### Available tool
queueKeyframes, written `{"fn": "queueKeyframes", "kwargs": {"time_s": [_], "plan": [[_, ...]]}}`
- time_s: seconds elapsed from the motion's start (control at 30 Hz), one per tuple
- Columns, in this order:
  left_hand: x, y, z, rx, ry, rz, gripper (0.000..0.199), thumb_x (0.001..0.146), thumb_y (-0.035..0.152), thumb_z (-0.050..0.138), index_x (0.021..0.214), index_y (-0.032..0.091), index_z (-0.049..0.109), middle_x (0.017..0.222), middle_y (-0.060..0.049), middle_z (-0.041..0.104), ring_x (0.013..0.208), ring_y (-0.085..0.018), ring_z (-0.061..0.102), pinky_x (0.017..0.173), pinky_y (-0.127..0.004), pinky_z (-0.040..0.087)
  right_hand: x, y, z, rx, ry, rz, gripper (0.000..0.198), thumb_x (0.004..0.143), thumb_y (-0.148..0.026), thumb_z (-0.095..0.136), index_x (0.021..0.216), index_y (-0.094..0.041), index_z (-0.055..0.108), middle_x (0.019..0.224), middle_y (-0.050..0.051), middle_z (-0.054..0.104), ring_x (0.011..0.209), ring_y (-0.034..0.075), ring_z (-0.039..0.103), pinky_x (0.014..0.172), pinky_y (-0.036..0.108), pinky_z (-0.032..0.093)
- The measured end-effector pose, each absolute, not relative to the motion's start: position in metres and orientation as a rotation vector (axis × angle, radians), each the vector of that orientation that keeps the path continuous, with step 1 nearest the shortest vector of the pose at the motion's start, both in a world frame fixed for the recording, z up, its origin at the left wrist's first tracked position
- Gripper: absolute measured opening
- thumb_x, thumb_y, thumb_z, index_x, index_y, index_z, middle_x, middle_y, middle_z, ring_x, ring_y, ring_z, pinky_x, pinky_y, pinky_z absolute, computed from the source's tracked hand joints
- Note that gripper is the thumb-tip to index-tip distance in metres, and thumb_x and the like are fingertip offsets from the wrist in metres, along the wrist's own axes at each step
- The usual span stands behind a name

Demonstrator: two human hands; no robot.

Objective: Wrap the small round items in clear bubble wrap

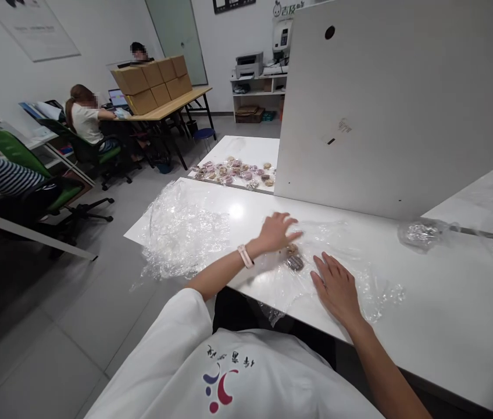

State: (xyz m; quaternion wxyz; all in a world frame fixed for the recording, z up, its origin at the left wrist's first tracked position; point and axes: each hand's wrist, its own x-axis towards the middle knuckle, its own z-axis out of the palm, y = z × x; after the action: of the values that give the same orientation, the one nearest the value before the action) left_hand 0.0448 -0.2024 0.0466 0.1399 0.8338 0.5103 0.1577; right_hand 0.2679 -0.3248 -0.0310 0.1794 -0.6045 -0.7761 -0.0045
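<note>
Plainly, your left hand (276,234) and right hand (336,288) were open, fingers loosely spread; small round pieces (295,263) lay between them on clear plastic (377,294), whose contact with your fingers was unclear.

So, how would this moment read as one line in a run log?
Left grip: open | right grip: open | between: small round items | around them: clear plastic film

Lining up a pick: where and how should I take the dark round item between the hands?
Probably pinch the dark round item across its left and right edges, from above on the near side: its outline is rounded, and the brown item crowds its far edge.
</note>
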Motion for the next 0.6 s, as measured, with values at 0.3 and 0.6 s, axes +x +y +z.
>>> {"fn": "queueKeyframes", "kwargs": {"time_s": [0.3,0.6], "plan": [[-0.028,-0.044,0.044,1.845,2.164,0.714,0.053,0.083,0.006,0.056,0.135,0.015,0.05,0.134,-0.018,0.056,0.128,-0.032,0.046,0.1,-0.042,0.045,0.267,-0.321,-0.031,-1.683,-2.179,-0.014,0.042,0.103,-0.039,0.034,0.14,-0.024,0.051,0.151,0.008,0.048,0.137,0.027,0.044,0.106,0.046,0.04],[0.003,-0.046,0.057,1.943,2.029,1.163,0.04,0.078,0.003,0.055,0.115,0.02,0.056,0.124,-0.013,0.058,0.126,-0.032,0.047,0.104,-0.051,0.041,0.264,-0.32,-0.023,-1.724,-2.177,0.025,0.042,0.103,-0.037,0.037,0.14,-0.025,0.052,0.152,0.009,0.048,0.139,0.027,0.043,0.107,0.046,0.038]]}}
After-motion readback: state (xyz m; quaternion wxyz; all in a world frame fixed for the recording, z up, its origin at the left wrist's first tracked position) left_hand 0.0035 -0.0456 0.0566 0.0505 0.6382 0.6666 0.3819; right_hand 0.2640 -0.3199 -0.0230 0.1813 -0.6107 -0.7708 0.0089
